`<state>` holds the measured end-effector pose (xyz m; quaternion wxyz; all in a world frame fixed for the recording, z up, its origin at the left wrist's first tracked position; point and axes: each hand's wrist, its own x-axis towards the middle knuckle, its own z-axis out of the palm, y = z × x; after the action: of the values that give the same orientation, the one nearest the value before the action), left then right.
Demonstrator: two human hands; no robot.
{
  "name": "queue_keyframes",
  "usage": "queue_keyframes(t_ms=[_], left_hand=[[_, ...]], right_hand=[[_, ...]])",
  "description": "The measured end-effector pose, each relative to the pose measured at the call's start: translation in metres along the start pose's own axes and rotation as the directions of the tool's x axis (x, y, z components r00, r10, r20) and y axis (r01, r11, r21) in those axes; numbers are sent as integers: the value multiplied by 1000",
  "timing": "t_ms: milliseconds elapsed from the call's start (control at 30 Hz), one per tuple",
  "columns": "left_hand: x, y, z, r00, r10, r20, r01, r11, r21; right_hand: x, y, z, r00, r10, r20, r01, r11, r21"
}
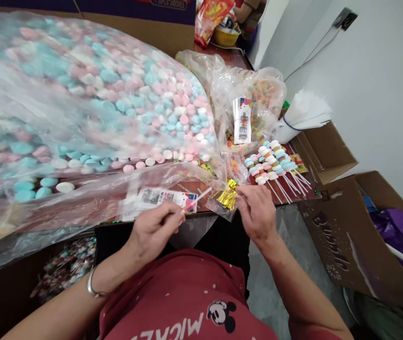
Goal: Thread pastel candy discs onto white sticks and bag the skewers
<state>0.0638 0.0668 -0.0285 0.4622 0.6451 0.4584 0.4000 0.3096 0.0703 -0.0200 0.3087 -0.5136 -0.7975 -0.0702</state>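
My left hand [159, 229] is closed, with a thin white stick [201, 194] pointing up and right from its fingertips. Just beyond it, printed labels [164, 197] lie at the table's front edge. My right hand [258, 210] has its fingers curled at the right end of a bundle of gold twist ties [226, 195]; how many ties it pinches is hidden. Under the bundle is a small clear plastic bag [222, 211]. Right of that hand, marshmallow skewers [271, 160] lie in a pile, white sticks toward me.
A huge clear bag of pink, blue and white marshmallows [145, 94] covers the table's left side. Behind the skewers are a bag of gummy candies [261, 94], a label stack [242, 120] and a tub of white sticks [302, 115]. Cardboard boxes [332, 231] stand at right.
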Motion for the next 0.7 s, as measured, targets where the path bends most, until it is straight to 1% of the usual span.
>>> queue_keyframes(t_ms=[33, 67, 100, 133, 200, 300, 400, 433, 467, 533, 567, 600, 633, 667, 700], left_hand=[[5, 4, -1, 994, -113, -12, 110, 986, -125], [10, 9, -2, 979, -201, -16, 191, 949, -251], [15, 13, -1, 965, -261, -14, 239, 902, -359], [19, 17, 0, 955, -297, -10, 262, 859, -440], [25, 22, 4, 940, -339, 27, 301, 792, -531], [29, 23, 10, 924, -368, 106, 356, 722, -594], [30, 21, 12, 917, -370, 150, 374, 665, -646], [31, 20, 12, 918, -363, 161, 373, 650, -662], [32, 20, 13, 919, -354, 173, 372, 638, -674], [34, 21, 16, 925, -324, 197, 365, 622, -693], [35, 21, 19, 927, -310, 211, 365, 617, -697], [36, 22, 22, 928, -298, 224, 365, 613, -700], [38, 23, 26, 928, -288, 236, 368, 610, -702], [39, 23, 29, 927, -281, 247, 371, 605, -704], [40, 23, 32, 927, -275, 255, 372, 601, -707]], right_hand=[[-2, 11, 2, 998, 62, 18, -61, 996, -68], [-5, 21, 6, 992, 101, 69, -92, 988, -122], [-7, 28, 11, 984, 132, 119, -110, 978, -176], [-9, 33, 16, 973, 158, 168, -118, 967, -225], [-12, 39, 26, 954, 190, 232, -114, 945, -307], [-13, 41, 31, 944, 197, 266, -82, 918, -389], [-12, 44, 23, 949, 174, 262, -44, 898, -437], [-11, 44, 18, 957, 167, 236, -48, 896, -440], [-10, 44, 13, 968, 164, 187, -69, 900, -431], [-5, 39, 4, 985, 171, 33, -150, 928, -342], [-1, 34, 2, 982, 184, -50, -190, 950, -248], [3, 28, 2, 972, 210, -106, -223, 968, -119], [8, 20, 3, 961, 247, -125, -245, 969, 35], [13, 11, 5, 954, 285, -97, -262, 944, 201], [17, 2, 9, 947, 319, -29, -288, 888, 359]])
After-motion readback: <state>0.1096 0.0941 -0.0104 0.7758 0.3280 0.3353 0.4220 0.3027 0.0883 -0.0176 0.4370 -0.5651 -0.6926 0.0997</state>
